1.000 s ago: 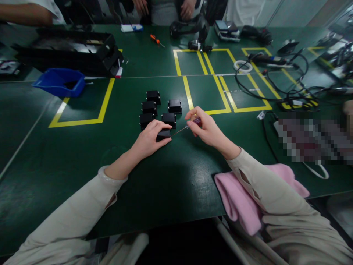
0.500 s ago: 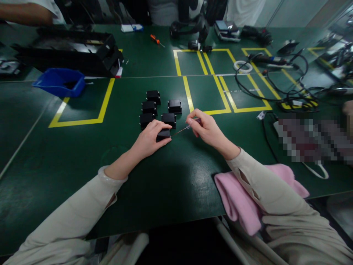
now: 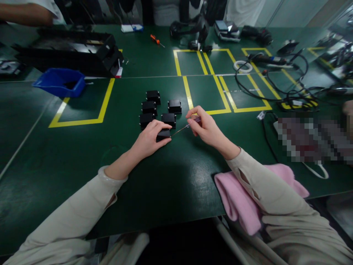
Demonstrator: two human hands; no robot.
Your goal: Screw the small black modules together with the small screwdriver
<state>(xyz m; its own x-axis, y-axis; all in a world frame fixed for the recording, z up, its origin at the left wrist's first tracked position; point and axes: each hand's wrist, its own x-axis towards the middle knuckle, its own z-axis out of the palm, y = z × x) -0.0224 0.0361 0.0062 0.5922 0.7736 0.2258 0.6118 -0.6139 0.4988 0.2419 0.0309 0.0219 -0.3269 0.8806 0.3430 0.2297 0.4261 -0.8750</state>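
My left hand [image 3: 150, 138] grips a small black box [image 3: 163, 135] between thumb and fingers and holds it down on the green table. In my right hand [image 3: 202, 125] is a screwdriver [image 3: 182, 129], its handle pinched by the fingers. The thin shaft slants down leftward, and its tip meets the right end of the held box, by a small screw. Several similar black boxes stand just beyond my left hand: one box [image 3: 168, 119] right behind the held one, another [image 3: 174, 106] farther back, and a column with a box [image 3: 153, 96] at its far end.
A blue bin [image 3: 62, 81] and a black rack [image 3: 79, 51] stand at the left. An orange screwdriver [image 3: 156, 39] lies at the back. Cables [image 3: 298, 97] and a white tape ring [image 3: 242, 66] are at right. A pink cloth [image 3: 239, 198] lies under my right forearm.
The fingers of my right hand have shifted slightly on the screwdriver handle, the index finger lifting a little. The left hand and the black boxes stay where they were.
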